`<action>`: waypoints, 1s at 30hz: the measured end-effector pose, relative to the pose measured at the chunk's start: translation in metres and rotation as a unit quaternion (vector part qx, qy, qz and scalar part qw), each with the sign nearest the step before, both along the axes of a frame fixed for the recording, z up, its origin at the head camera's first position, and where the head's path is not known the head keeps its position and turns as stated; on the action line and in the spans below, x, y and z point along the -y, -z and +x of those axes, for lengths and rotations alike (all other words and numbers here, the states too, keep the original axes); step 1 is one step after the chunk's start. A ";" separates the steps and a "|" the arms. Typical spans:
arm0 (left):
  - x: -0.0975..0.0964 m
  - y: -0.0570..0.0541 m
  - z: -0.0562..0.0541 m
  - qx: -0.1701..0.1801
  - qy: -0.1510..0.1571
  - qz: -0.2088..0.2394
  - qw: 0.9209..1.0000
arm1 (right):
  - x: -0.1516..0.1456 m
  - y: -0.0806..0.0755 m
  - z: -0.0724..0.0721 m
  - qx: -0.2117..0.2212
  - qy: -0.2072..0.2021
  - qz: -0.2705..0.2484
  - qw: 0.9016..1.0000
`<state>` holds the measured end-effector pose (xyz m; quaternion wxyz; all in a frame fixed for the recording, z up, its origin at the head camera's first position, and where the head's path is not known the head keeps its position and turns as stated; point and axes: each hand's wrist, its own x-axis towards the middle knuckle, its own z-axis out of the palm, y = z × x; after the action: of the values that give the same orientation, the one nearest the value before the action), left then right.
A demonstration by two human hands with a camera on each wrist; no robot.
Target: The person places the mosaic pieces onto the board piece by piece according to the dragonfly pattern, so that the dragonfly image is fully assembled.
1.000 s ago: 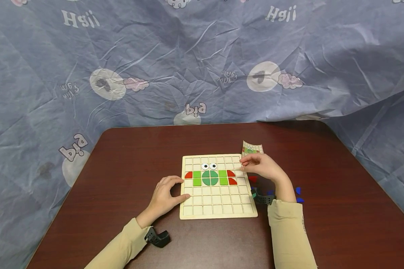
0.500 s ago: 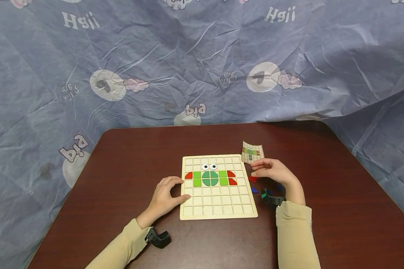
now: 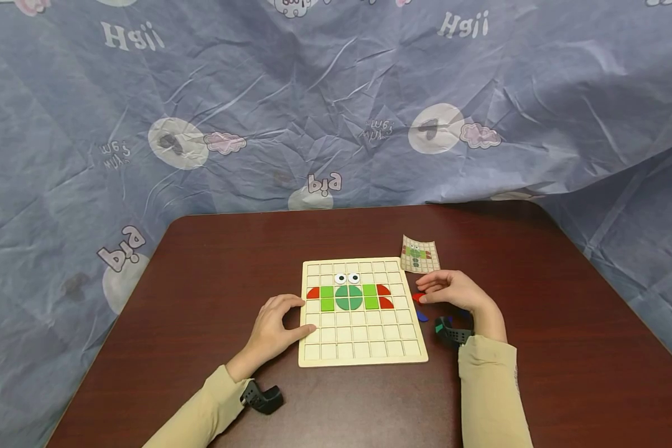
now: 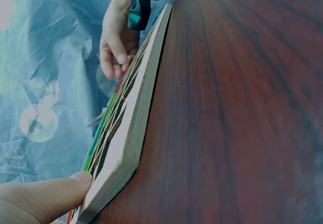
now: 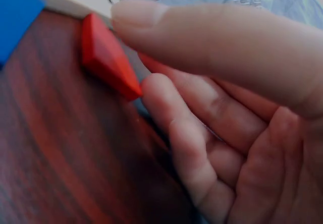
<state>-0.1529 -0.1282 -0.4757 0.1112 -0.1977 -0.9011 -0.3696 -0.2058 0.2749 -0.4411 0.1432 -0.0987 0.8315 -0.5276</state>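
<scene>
A square wooden grid board [image 3: 364,339] lies on the table. Set into it are two white eye discs [image 3: 347,278], a dark green circle [image 3: 349,297] of quarter pieces, light green squares [image 3: 327,298] and red quarter-circles [image 3: 384,297]. At its left edge my left hand [image 3: 272,323] rests, thumb on the surface and fingertips against the side. To the right of the board, my right hand [image 3: 453,291] pinches a loose red quarter-circle piece [image 5: 103,55], which stands tilted between thumb and fingertips. A blue piece [image 5: 15,19] lies close by, beside the board's edge.
A small pattern card [image 3: 420,255], slightly curled, lies behind the board's far right corner, printed with a similar green and red figure. More blue pieces [image 3: 463,313] lie partly hidden under my right wrist. A patterned cloth [image 3: 280,112] hangs behind the table.
My right hand has moved from over the board's right edge to the loose pieces, uncovering the card, and its fingers have closed in on the red piece. The left hand stays put.
</scene>
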 end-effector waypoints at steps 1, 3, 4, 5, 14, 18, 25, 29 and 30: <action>0.000 0.000 0.000 0.000 0.000 0.000 1.000 | 0.000 0.001 0.000 -0.001 -0.004 0.002 1.000; 0.000 0.000 0.000 0.000 0.000 0.001 1.000 | 0.001 0.001 -0.001 0.000 -0.003 0.007 1.000; 0.000 0.000 0.000 -0.001 0.000 0.002 1.000 | 0.001 0.001 -0.001 -0.003 -0.005 0.013 1.000; 0.000 0.000 0.000 -0.001 0.000 0.002 1.000 | 0.001 0.001 -0.001 -0.006 -0.006 0.021 1.000; -0.001 -0.001 0.000 -0.003 0.002 0.000 1.000 | 0.003 -0.002 -0.002 -0.018 0.003 0.064 0.998; -0.001 -0.001 0.000 -0.001 0.000 0.000 1.000 | 0.004 -0.002 -0.003 -0.017 0.015 0.061 0.998; 0.000 0.000 -0.001 -0.002 -0.002 -0.002 1.000 | 0.007 -0.006 -0.003 -0.022 0.029 0.066 0.997; 0.000 0.000 -0.001 -0.001 -0.001 -0.001 1.000 | 0.008 -0.007 -0.003 -0.023 0.029 0.074 0.997; 0.000 0.000 -0.001 -0.001 -0.001 -0.002 1.000 | 0.007 -0.007 -0.004 -0.021 0.028 0.075 0.997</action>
<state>-0.1537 -0.1278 -0.4756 0.1120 -0.1973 -0.9019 -0.3676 -0.2094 0.2674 -0.4344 0.1180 -0.0759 0.8742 -0.4649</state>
